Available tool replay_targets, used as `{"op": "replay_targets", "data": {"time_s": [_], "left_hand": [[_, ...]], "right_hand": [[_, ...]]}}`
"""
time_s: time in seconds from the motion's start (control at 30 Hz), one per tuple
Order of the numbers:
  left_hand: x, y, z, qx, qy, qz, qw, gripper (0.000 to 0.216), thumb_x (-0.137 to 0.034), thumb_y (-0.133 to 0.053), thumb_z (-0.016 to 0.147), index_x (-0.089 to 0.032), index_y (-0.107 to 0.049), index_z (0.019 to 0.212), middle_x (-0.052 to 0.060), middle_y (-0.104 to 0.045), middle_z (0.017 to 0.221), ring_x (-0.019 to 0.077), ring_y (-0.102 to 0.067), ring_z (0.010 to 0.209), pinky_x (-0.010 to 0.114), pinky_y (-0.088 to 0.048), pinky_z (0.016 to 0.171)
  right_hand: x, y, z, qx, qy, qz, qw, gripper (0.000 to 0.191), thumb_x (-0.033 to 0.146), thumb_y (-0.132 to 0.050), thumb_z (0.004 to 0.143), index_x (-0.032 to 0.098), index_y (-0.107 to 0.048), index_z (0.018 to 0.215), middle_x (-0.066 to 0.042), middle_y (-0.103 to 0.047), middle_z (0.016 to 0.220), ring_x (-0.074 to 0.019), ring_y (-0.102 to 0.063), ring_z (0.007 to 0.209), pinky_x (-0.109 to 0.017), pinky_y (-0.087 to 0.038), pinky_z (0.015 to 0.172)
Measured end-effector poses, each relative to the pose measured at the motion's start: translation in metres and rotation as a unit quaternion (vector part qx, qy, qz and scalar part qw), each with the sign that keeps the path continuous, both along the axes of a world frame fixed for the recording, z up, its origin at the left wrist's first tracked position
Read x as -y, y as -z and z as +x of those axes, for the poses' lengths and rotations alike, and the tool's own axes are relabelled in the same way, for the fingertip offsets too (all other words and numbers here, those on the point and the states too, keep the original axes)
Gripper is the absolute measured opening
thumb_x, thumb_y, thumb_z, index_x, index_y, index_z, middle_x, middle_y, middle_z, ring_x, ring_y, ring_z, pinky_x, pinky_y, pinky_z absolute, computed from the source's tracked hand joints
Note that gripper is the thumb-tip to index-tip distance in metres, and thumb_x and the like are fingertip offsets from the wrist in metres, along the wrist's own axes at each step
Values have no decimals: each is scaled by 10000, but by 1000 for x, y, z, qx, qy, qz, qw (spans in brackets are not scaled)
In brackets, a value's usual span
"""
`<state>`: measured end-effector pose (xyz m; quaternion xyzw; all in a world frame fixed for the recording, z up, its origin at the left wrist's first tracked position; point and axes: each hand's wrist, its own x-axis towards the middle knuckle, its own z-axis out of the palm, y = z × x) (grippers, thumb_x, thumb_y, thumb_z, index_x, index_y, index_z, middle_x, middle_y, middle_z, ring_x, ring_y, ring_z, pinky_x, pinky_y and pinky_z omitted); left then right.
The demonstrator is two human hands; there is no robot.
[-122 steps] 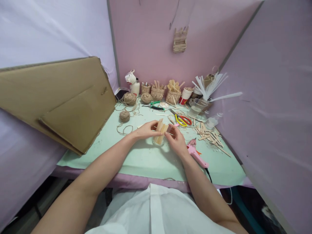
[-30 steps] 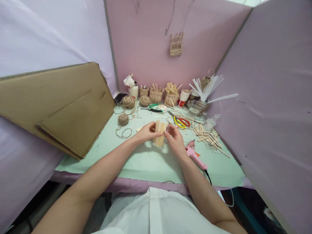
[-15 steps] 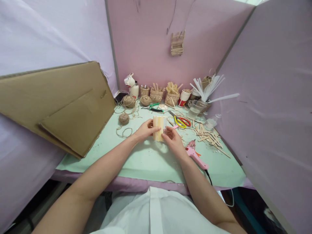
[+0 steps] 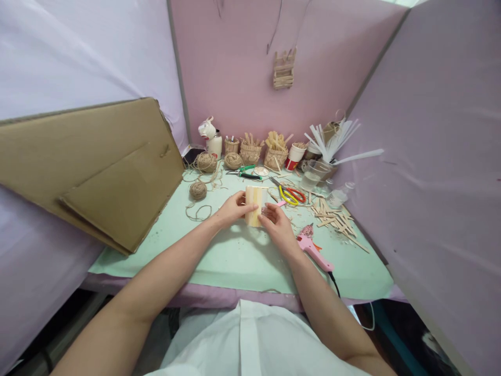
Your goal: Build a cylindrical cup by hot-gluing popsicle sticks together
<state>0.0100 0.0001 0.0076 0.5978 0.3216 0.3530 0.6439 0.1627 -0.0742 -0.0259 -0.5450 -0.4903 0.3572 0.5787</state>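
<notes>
Cup [image 4: 255, 198] faced with pale strips [image 4: 250, 199] is held upright midway between the table's [image 4: 235, 256] side edges, left hand [image 4: 236, 207] gripping it, right hand [image 4: 276, 222] lightly holding its lower right. Strip-fitting seems in hand; the next move calls for steady, light pressure.

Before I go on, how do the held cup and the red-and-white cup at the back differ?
The held cup is faced with pale wooden strips; the red-and-white cup shows none. The left hand and right hand hold the held cup; the red-and-white cup stands on the table, thin sticks poking out. Both are round-sided.
</notes>
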Motion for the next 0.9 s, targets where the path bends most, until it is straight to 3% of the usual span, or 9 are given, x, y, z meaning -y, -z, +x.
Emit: {"op": "replay_targets", "data": {"time_s": [0.37, 0.67, 0.9], "left_hand": [[-7, -3, -5, 25, -5, -54, 998, 577, -463, -821, 588, -169, -557, 1009, 97, -616, 1059, 256, -611, 1004, 385, -543, 751], [-3, -4, -2, 6, -17, -57, 998, 577, -431, -824, 602, -167, -552, 1037, 110, -622, 1073, 257, -622, 992, 392, -554, 754], [-7, 2, -4, 32, 12, -41, 999, 607, -466, -814, 616, -163, -545, 1069, 129, -610, 1133, 265, -617, 1012, 374, -539, 747]], "right_hand": [[3, -4, -1, -59, -37, -18, 997, 502, 397, -687, 716, 222, -523, 1158, -105, -636, 1168, -233, -622, 1086, -423, -532, 912], [-1, -3, -5, -38, -20, -18, 999, 533, 322, -731, 638, 214, -508, 1110, -75, -626, 1070, -208, -638, 978, -393, -529, 877], [0, 0, -7, -28, -11, 11, 999, 547, 311, -734, 639, 227, -505, 1129, -89, -628, 1098, -233, -624, 1042, -388, -553, 838]]}}
